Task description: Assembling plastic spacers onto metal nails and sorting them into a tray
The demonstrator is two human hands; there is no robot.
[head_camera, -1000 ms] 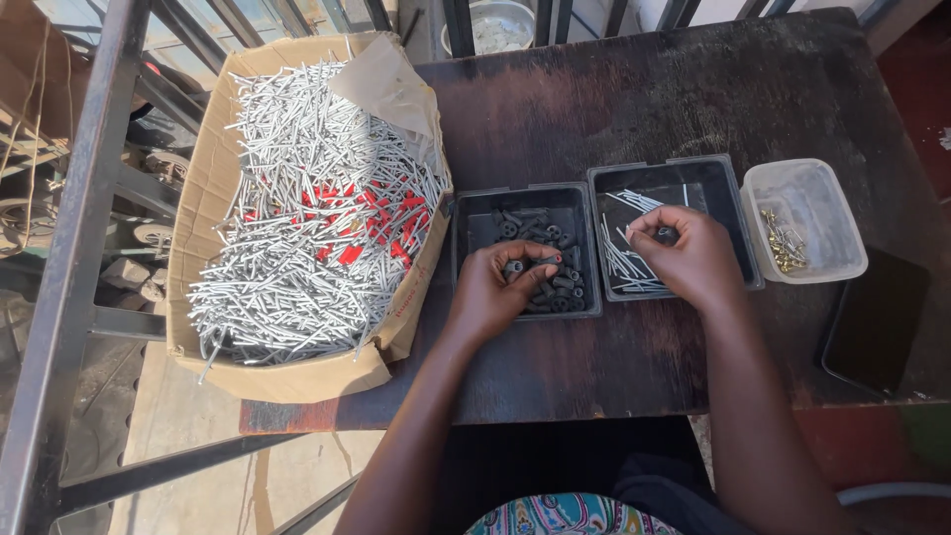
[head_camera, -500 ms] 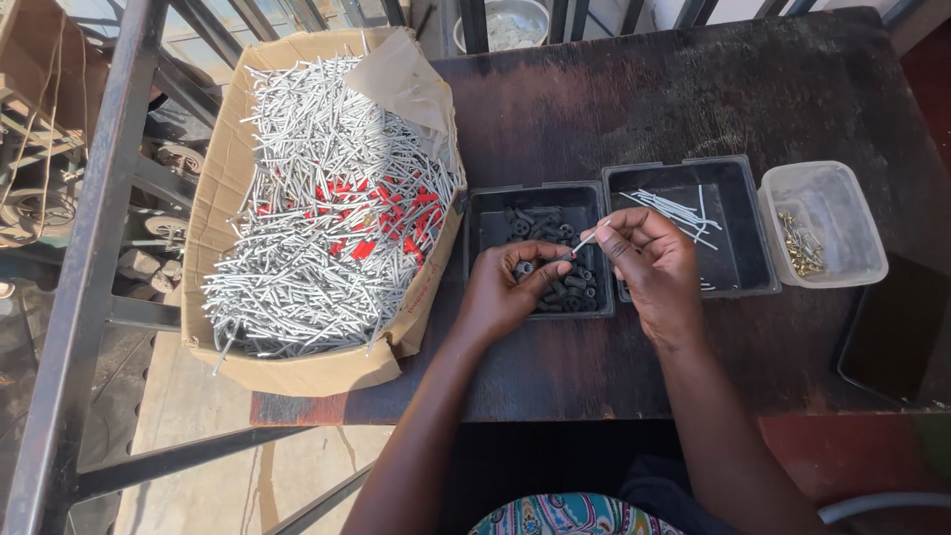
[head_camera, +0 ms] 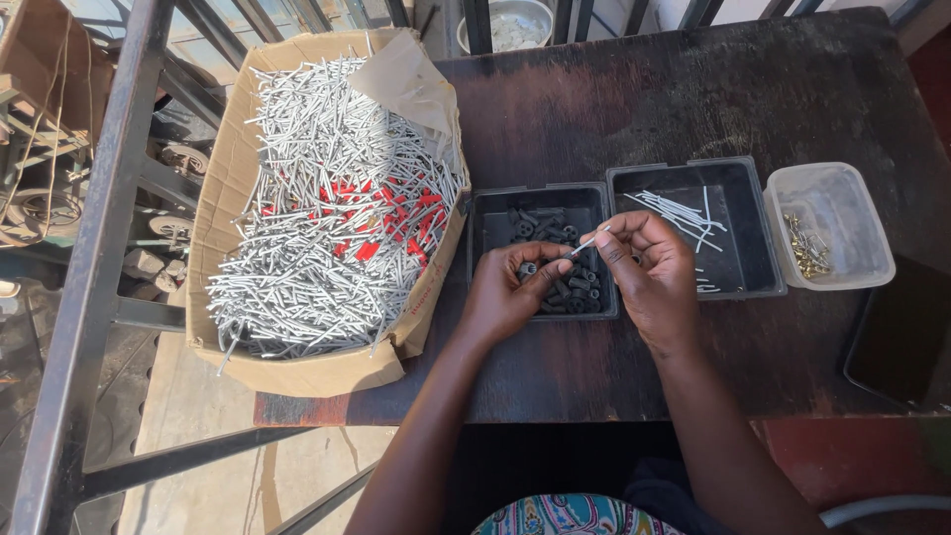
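A brown cardboard box [head_camera: 238, 178] is sitting open at the table's left edge, its flap showing red print under a heap of grey pins. Two black trays [head_camera: 540, 198] [head_camera: 753, 228] are lying side by side at the middle. A clear plastic tub [head_camera: 842, 198] is standing just right of them

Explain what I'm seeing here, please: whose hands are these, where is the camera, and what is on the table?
No machine: a person's two bare hands, filmed by a head-worn camera looking down. The right hand pinches a thin metal pin toward the left hand, whose grip holds a small dark piece. Both hover over a black tray of dark pieces. Right of it sit a black tray of pins and a clear tub of brassy bits. A cardboard box heaped with pins lies at the dark table's left edge.
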